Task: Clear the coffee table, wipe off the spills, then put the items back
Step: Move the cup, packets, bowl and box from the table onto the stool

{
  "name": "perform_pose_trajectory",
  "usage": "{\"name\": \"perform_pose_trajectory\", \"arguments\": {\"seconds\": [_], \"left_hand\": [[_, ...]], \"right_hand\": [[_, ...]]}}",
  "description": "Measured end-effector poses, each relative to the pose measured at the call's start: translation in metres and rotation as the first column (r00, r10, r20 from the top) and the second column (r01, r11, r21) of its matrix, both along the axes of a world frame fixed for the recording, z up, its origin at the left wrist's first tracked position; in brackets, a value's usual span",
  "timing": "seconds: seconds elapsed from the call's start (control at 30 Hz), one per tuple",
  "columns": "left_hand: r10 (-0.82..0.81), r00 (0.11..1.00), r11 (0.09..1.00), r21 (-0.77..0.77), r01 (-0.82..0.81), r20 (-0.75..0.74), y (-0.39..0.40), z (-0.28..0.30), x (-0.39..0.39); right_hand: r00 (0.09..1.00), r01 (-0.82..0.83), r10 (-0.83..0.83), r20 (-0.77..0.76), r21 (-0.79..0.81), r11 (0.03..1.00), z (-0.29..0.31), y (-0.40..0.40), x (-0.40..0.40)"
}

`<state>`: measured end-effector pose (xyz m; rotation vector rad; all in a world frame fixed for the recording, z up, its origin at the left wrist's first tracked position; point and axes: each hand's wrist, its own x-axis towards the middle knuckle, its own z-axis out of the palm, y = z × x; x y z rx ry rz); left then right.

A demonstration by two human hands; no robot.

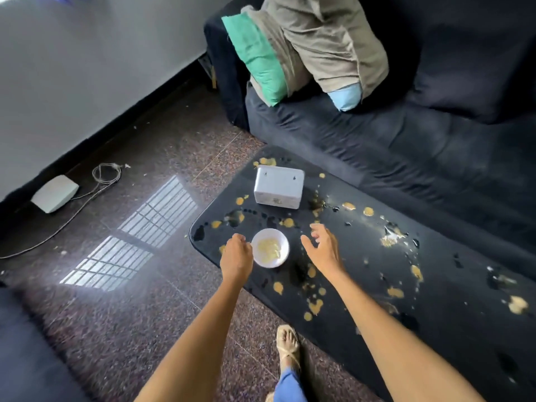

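Stage: clearing not yet finished, by the look of it; 2 items on the bench (435,329), no wiping begun, no cloth in view.
Bowl (270,248): small, white, with yellowish residue inside; near the bench's left end, between the 2 hands.
Box (279,187): white, rectangular, lying flat beyond the bowl, toward the sofa (406,146); 2 small keyhole slots on top.
Spills (314,306): yellow blobs and wet dark patches scattered over most of the dark glossy top, thickest around the bowl and toward the right; a whitish smear further right.
Left hand (236,253): fingers curled downward at the bowl's left rim, touching or nearly so; firm grip or not, cannot tell.
Right hand (322,246): open, fingers spread and slightly bent, hovering just right of the bowl, holding nothing.
Step in hand: probably lifting the bowl away with both hands.
Left to do: remove bowl and box, wipe every spill, return both items.
Risk: residue in the bowl could slop out if tipped; slick top may let the bowl slide.
Writing: a small dark mark or label on the box's near side, too small to read; no brand legible anywhere.
Surroundings: cushions (290,53) on the sofa; white device (55,193) with a coiled cable on the speckled floor (145,314).
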<state>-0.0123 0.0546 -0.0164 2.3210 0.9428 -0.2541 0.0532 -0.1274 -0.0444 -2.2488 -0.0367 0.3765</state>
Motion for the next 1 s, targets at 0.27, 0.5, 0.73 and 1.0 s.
{"name": "perform_pose_trajectory", "arguments": {"seconds": [0.27,0.5,0.73,1.0], "left_hand": [[-0.181,0.956,0.979,-0.132,0.153,-0.233,0.022,-0.051,0.057],[-0.250,0.937,0.957,-0.210,0.200,-0.243,0.023,-0.063,0.075],[-0.346,0.899,0.926,-0.254,0.280,-0.269,0.033,-0.070,0.070],[-0.361,0.909,0.922,-0.226,0.314,-0.210,0.041,-0.067,0.076]], "right_hand": [[0.995,-0.076,0.072,-0.069,-0.059,0.995,-0.005,0.036,0.111],[0.957,-0.211,0.177,-0.231,-0.132,0.969,-0.010,0.068,0.183],[0.976,-0.141,0.118,-0.183,-0.120,0.983,-0.013,0.061,0.169],[0.992,-0.054,0.081,0.095,-0.260,0.964,-0.020,0.059,0.135]]}}
